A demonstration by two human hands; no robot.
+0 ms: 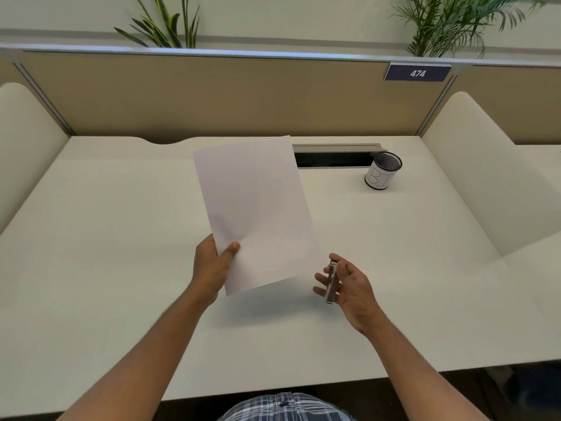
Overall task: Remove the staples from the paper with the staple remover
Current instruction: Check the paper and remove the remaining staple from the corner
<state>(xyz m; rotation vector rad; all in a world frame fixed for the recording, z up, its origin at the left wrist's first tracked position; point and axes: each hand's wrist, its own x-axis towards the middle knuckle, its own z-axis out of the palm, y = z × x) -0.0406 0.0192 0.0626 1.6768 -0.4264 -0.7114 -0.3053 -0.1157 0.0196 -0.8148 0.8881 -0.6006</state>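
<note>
Above the white desk top [121,268], a plain white rectangular sheet of paper [255,214] is held up off the surface, its long axis running away from the person and leaning slightly left at the far end. The left hand [212,265] pinches its near left corner, thumb on the upper face and fingers underneath. Just right of the paper's near edge, the right hand [349,287] holds a slim silver metal staple remover [331,282] loosely, fingers half open around it; the tool stands nearly upright, its long axis near-to-far. No staples can be made out on the sheet. At the far right stands a black mesh pen cup [383,170] wrapped in white paper lettered "BI". A dark blue plate [417,73] on the beige partition reads "474".
</note>
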